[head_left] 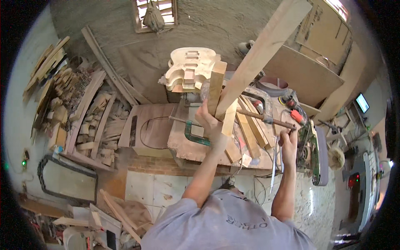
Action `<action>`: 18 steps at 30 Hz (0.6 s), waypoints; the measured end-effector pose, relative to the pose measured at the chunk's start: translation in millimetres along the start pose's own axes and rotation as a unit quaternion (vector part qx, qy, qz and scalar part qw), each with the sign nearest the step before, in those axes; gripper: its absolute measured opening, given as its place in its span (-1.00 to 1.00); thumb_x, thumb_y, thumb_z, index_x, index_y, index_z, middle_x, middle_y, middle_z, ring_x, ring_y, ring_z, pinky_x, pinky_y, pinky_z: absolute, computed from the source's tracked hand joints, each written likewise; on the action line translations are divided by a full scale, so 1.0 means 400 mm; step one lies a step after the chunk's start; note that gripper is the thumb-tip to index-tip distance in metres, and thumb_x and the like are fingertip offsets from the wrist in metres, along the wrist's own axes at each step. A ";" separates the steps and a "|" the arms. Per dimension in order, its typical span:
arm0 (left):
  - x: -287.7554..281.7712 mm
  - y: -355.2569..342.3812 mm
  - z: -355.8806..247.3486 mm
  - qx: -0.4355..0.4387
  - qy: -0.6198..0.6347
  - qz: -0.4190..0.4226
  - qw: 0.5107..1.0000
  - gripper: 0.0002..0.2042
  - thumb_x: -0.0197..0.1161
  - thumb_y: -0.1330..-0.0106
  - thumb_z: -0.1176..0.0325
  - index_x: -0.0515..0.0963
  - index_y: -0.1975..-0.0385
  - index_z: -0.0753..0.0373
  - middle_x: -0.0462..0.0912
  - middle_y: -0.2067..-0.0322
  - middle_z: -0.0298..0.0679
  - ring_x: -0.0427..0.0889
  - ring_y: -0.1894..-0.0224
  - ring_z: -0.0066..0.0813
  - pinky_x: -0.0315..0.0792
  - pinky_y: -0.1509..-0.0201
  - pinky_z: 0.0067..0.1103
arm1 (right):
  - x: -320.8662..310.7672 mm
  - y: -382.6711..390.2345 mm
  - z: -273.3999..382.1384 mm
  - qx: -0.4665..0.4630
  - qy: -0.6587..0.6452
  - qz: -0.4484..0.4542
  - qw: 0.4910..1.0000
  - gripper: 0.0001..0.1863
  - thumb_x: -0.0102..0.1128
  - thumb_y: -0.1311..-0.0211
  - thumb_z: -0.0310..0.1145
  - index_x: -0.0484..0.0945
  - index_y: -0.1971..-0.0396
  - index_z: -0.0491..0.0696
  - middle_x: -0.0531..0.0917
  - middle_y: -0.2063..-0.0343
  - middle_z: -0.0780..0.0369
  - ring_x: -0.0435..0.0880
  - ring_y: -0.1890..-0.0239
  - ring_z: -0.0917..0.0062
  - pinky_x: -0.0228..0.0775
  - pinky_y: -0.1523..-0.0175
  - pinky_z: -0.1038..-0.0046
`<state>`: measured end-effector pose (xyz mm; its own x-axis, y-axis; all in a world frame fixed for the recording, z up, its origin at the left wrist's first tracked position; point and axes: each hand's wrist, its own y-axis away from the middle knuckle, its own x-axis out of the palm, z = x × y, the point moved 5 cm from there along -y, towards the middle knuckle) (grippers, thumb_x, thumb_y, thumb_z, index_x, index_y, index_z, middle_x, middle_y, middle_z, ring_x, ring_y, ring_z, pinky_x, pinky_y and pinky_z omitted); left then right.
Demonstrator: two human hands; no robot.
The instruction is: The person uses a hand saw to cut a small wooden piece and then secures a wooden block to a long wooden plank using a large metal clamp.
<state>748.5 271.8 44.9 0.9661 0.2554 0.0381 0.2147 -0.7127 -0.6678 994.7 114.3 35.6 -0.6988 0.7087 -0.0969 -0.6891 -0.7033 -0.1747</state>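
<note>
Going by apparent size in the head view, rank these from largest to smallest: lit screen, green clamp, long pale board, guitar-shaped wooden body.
1. Long pale board
2. Guitar-shaped wooden body
3. Green clamp
4. Lit screen

Distance and fisheye bending leave their real size order unsure.

On the counter (179, 146), wood strips (248, 135) are spread between the left hand (208, 119) and the right hand (287, 143); above them a clamp screw (255, 116) is extended toward the latter. A guitar body (196, 62) is placed beyond the left hand, a tub (275, 85) farther right. Left of the counter, a box (152, 125) is flanked by piled offcuts (89, 129).
</note>
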 end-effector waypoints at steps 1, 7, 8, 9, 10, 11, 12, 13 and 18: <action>-0.010 0.007 0.012 -0.032 0.016 0.030 0.999 -0.17 0.48 -0.17 0.18 0.13 -0.36 0.28 0.21 -0.08 0.01 0.21 -0.20 -0.08 0.18 -0.25 -0.23 | 0.017 0.006 0.033 -0.027 0.018 -0.036 0.999 -0.79 0.03 -0.35 -0.51 0.39 0.04 -0.07 0.38 0.43 0.38 0.28 0.48 0.74 0.20 0.35 0.61; -0.159 -0.073 0.002 0.134 0.023 0.193 0.972 -0.20 0.39 -0.15 -0.12 0.31 -0.24 0.34 0.39 0.13 -0.10 0.39 0.07 -0.15 0.31 -0.11 -0.27 | -0.009 -0.027 0.033 -0.205 0.190 -0.179 0.943 -0.80 0.18 -0.20 -0.57 0.38 0.22 -0.09 0.36 0.54 0.33 0.29 0.49 0.65 0.20 0.35 0.53; -0.182 -0.123 0.003 0.089 0.062 0.171 0.979 -0.18 0.33 -0.15 -0.23 0.34 -0.23 0.33 0.43 0.11 -0.10 0.43 0.03 -0.18 0.32 -0.14 -0.27 | -0.011 -0.036 0.019 -0.217 0.222 -0.180 0.933 -0.79 0.21 -0.19 -0.57 0.42 0.20 -0.12 0.40 0.58 0.28 0.33 0.51 0.62 0.21 0.40 0.48; -0.176 -0.181 0.006 0.037 0.103 0.152 0.982 -0.14 0.28 -0.15 -0.33 0.36 -0.22 0.33 0.47 0.09 -0.10 0.46 -0.01 -0.20 0.34 -0.17 -0.28 | -0.011 -0.036 0.026 -0.198 0.228 -0.194 0.933 -0.79 0.29 -0.17 -0.53 0.38 0.33 -0.13 0.38 0.62 0.23 0.34 0.52 0.60 0.22 0.41 0.46; -0.145 -0.236 -0.017 0.067 0.138 0.194 0.969 -0.09 0.30 -0.11 -0.37 0.35 -0.23 0.33 0.50 0.04 -0.09 0.47 -0.08 -0.22 0.33 -0.22 -0.30 | -0.008 -0.036 0.025 -0.196 0.230 -0.194 0.933 -0.79 0.29 -0.17 -0.53 0.38 0.33 -0.13 0.38 0.62 0.23 0.34 0.52 0.60 0.22 0.41 0.46; -0.101 -0.277 -0.038 0.094 0.179 0.238 0.950 -0.04 0.32 -0.06 -0.41 0.34 -0.24 0.32 0.54 -0.01 -0.09 0.48 -0.15 -0.24 0.32 -0.28 -0.31 | -0.015 -0.039 0.017 -0.198 0.226 -0.195 0.934 -0.76 0.32 -0.15 -0.52 0.38 0.33 -0.13 0.37 0.62 0.24 0.33 0.52 0.60 0.22 0.42 0.46; -0.093 -0.311 -0.088 0.094 0.183 0.238 0.949 -0.04 0.32 -0.06 -0.41 0.34 -0.24 0.32 0.54 -0.01 -0.09 0.48 -0.15 -0.24 0.32 -0.28 -0.31 | -0.017 -0.044 0.023 -0.205 0.218 -0.194 0.934 -0.73 0.36 -0.12 -0.51 0.38 0.33 -0.13 0.37 0.63 0.24 0.31 0.53 0.59 0.22 0.42 0.45; -0.068 -0.332 -0.158 0.101 0.185 0.334 0.919 0.00 0.36 0.00 -0.42 0.34 -0.25 0.32 0.58 0.00 -0.10 0.51 -0.15 -0.27 0.32 -0.30 -0.34 | -0.017 -0.053 0.033 -0.210 0.218 -0.199 0.932 -0.73 0.36 -0.12 -0.51 0.38 0.33 -0.13 0.37 0.63 0.24 0.31 0.53 0.59 0.22 0.42 0.45; 0.021 -0.327 -0.129 -0.046 0.240 0.604 0.759 -0.17 0.64 0.09 -0.03 0.46 -0.16 0.31 0.67 0.08 -0.24 0.61 -0.01 -0.46 0.42 -0.19 -0.48 | -0.001 -0.061 0.045 -0.168 0.226 -0.159 0.946 -0.66 0.36 -0.18 -0.54 0.26 0.41 -0.07 0.24 0.55 0.34 0.22 0.45 0.59 0.18 0.32 0.52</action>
<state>735.8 333.5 170.9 0.4028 -0.8717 -0.2791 -0.8805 -0.2859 -0.3781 1008.4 130.0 57.7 -0.2610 0.8861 -0.3831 -0.6969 -0.4475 -0.5604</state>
